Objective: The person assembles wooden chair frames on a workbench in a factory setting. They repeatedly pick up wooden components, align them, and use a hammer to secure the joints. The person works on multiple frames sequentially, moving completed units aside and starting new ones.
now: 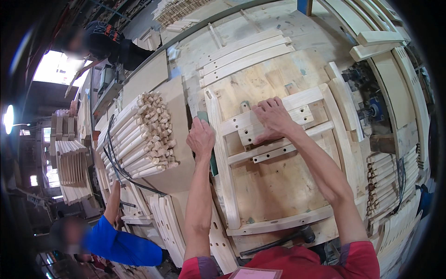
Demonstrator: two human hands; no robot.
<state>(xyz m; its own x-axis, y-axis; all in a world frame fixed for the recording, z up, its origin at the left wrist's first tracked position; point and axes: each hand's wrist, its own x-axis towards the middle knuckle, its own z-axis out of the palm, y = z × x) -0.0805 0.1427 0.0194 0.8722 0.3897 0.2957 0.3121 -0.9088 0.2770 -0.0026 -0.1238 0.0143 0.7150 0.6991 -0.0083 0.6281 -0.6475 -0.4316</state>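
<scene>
"What did I have in front of me?"

"Through the head view, I saw a pale wooden frame (227, 186) lying flat on the plywood surface (260, 195), in front of the person. Inside it, a short drilled block (299, 114) lay against the upper rail."

"And the hands?"

"The right hand (275, 120) was spread across block and rail, thumb low; I couldn't tell pressing from gripping. The left hand (201, 136) was curled over a green strip (202, 116) beside the frame's left post; whether it gripped, I couldn't tell."

"Which step was that?"

"I judged it to be placing or steadying the block."

"What did the next move call for?"

"To my mind, even pressure with the right hand, keeping block and rail together. A dark mallet-like tool (278, 242) lay near the frame's lower edge, untouched."
</scene>
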